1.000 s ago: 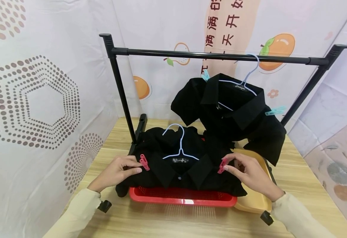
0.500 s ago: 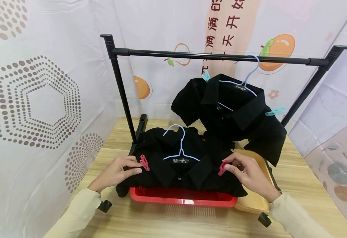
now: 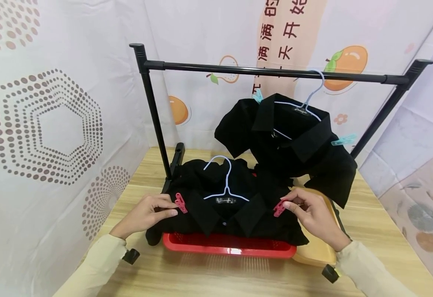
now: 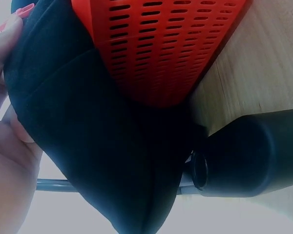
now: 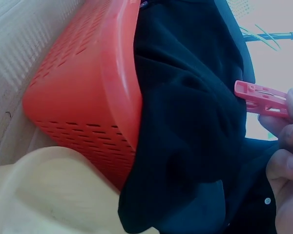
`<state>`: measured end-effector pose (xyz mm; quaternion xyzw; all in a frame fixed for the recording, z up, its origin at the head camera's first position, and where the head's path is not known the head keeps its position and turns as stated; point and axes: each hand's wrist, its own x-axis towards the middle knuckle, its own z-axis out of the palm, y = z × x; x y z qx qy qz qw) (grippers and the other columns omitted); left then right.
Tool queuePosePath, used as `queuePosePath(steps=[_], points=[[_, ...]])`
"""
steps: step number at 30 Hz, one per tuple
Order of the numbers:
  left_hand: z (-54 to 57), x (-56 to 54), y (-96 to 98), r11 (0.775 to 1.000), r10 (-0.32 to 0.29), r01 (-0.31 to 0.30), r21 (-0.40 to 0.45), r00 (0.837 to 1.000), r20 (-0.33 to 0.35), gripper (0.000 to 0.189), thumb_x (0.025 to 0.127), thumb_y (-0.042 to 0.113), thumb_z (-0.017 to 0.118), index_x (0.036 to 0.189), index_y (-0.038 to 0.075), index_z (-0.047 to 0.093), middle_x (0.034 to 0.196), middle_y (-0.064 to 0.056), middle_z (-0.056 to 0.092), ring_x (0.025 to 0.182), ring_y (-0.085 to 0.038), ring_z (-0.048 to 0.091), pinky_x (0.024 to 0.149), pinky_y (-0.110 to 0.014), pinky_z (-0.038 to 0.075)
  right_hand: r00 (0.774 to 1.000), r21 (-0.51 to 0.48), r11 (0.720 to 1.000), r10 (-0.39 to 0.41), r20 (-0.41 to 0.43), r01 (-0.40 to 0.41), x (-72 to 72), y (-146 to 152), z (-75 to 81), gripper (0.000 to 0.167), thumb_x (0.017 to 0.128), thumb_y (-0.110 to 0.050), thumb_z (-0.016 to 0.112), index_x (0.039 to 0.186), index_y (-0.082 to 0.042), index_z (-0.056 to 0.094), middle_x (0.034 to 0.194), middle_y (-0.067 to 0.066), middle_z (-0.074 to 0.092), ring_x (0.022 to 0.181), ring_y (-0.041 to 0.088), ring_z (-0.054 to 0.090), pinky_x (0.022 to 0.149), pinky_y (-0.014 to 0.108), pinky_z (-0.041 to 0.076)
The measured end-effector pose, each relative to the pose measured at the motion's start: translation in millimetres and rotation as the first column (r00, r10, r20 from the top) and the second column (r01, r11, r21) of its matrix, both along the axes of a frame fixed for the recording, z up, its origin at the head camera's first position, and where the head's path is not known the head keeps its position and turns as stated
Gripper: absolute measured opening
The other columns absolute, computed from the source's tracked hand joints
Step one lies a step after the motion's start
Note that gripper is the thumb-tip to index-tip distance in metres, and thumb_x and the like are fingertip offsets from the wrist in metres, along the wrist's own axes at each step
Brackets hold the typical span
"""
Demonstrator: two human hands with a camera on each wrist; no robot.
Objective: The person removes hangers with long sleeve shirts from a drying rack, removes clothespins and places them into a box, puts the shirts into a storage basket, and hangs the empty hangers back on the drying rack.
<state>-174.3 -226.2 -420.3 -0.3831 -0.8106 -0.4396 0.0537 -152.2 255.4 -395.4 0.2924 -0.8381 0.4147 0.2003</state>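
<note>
A black collared shirt [image 3: 224, 225] lies over a red basket [image 3: 235, 251], with a pale blue hanger [image 3: 226, 181] inside its neck and the hook upward. At its left shoulder in view, my left hand [image 3: 150, 213] pinches a pink clothespin [image 3: 180, 203] between thumb and finger; the thumb overlaps it in the left wrist view. My right hand [image 3: 313, 212] pinches a second pink clothespin [image 5: 263, 97] at the opposite shoulder, its nose against the cloth. Part of the right hand's curled fingers is hidden in the head view.
A black rack's crossbar [image 3: 238, 69] spans above the basket. From it hangs another black shirt [image 3: 294, 140] on a blue hanger, with light blue clothespins [image 3: 344, 140] at its shoulders. A yellow tray [image 3: 318, 247] stands right of the basket, partly beneath my right arm.
The right-hand clothespin has tilted a little and my right wrist has shifted slightly. My left hand and the shirt stay in place; the head view has moved slightly.
</note>
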Motion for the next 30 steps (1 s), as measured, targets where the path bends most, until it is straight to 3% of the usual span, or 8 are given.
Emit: queuePosePath(steps=[12,17,22,30], points=[[-2.3,-12.6,5.1,1.0,-0.015,0.016,-0.015,1.0,0.022,0.015,0.093,0.006,0.076,0.105,0.012,0.083,0.082,0.01,0.063,0.072,-0.009,0.054,0.062,-0.026,0.047,0.994,0.008,0.997,-0.079,-0.072,0.08,-0.3,9,11.2,0.037,0.079,0.016,0.079,0.096,-0.016,0.074,0.086,0.0,0.073,0.057,0.006,0.049,0.05,0.018,0.041],[-2.9,-11.8,3.3,1.0,-0.014,0.014,-0.015,1.0,0.027,0.015,0.093,0.007,0.076,0.104,0.013,0.083,0.081,0.011,0.061,0.072,-0.009,0.054,0.062,-0.025,0.047,0.996,-0.026,0.996,-0.088,-0.019,0.087,-0.5,9,11.5,0.034,0.082,0.018,0.075,0.099,-0.012,0.073,0.083,0.003,0.074,0.053,0.006,0.045,0.047,0.024,0.036],[-2.6,-8.5,0.1,1.0,-0.006,0.007,-0.022,0.999,0.039,0.015,0.093,0.008,0.077,0.105,0.014,0.083,0.083,0.011,0.064,0.073,-0.009,0.055,0.063,-0.026,0.048,0.997,-0.065,0.996,-0.064,0.042,0.067,1.6,7,7.5,0.032,0.089,0.015,0.07,0.112,-0.007,0.071,0.091,0.006,0.073,0.062,0.007,0.055,0.05,0.025,0.039],[-3.0,-1.1,-1.5,1.0,-0.016,0.016,0.012,1.0,0.022,0.015,0.092,0.005,0.077,0.104,0.012,0.083,0.085,0.009,0.066,0.072,-0.009,0.056,0.062,-0.025,0.047,0.984,-0.043,0.994,-0.095,0.153,0.103,3.4,6,5.5,0.031,0.096,-0.003,0.072,0.122,-0.019,0.07,0.093,0.002,0.073,0.069,0.014,0.06,0.059,0.022,0.046]])
